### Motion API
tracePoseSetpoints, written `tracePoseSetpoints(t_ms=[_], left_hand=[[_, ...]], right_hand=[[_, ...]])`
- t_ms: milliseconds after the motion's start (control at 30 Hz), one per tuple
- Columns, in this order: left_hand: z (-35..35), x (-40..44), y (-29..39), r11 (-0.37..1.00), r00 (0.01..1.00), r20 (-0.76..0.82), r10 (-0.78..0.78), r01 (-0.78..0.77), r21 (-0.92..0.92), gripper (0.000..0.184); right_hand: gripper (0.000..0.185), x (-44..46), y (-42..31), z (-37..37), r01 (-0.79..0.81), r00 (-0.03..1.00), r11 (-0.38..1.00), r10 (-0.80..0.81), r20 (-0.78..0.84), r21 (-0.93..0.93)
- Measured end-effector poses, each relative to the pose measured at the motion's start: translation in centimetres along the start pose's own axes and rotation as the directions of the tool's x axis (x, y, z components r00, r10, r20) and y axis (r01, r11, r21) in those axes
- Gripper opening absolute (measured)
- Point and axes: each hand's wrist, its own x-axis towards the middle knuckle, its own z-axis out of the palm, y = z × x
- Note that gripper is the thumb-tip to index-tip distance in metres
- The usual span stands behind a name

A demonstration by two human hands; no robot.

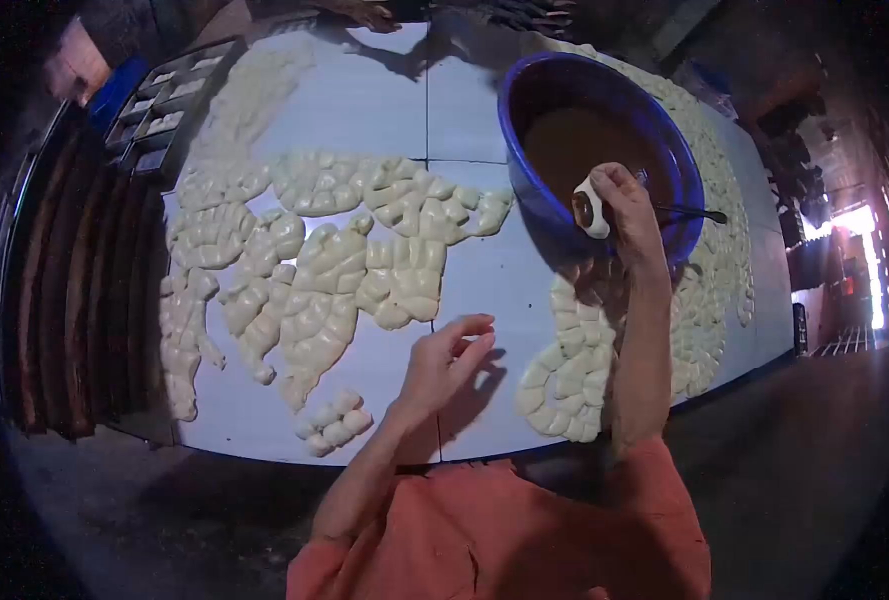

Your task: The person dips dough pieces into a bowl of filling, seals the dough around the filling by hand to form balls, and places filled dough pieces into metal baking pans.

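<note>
We see the right hand (629, 212) closed in a pinch on a white, dough-like piece (598, 227) with a brown centre, at the near side of the blue basin (537, 203); whether it is right above the rim, we can't quite judge. Our left hand (445, 362), half open and empty, hovers over the white table (500, 290) between pale dough lumps (325, 268).

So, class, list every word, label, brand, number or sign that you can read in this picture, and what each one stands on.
None: no text can be read anywhere in the picture.
No lettering shows on the blue basin, the white tabletop or the red-orange shirt.
Beyond the tabletop, much is too dark or blurred to tell.
</note>
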Motion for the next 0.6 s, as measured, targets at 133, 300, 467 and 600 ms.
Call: tracePoseSetpoints(t_ms=[133, 300, 467, 600], left_hand=[[1.0, 1.9, 1.7, 0.950, 0.999, 0.023, 0.030, -0.021, -0.312, 0.042], [-0.9, 1.3, 1.8, 0.696, 0.997, -0.067, 0.033, -0.071, -0.714, 0.044], [-6.1, -1.2, 0.3, 0.716, 0.952, -0.302, -0.057, -0.171, -0.677, 0.025], [-9.3, -3.0, 0.5, 0.824, 0.865, -0.481, -0.142, -0.166, -0.542, 0.025]], right_hand=[[0.014, -4.3, -0.3, 6.9, -0.090, 0.994, 0.952, 0.069, 0.082, 0.293], [0.015, -8.4, 2.5, 15.1, -0.197, 0.980, 0.872, 0.165, 0.109, 0.447], [0.020, -10.1, 6.2, 16.3, -0.305, 0.928, 0.842, 0.159, 0.337, 0.446], [0.044, -12.5, 7.2, 19.8, -0.001, 0.953, 0.997, -0.023, 0.302, 0.079]])
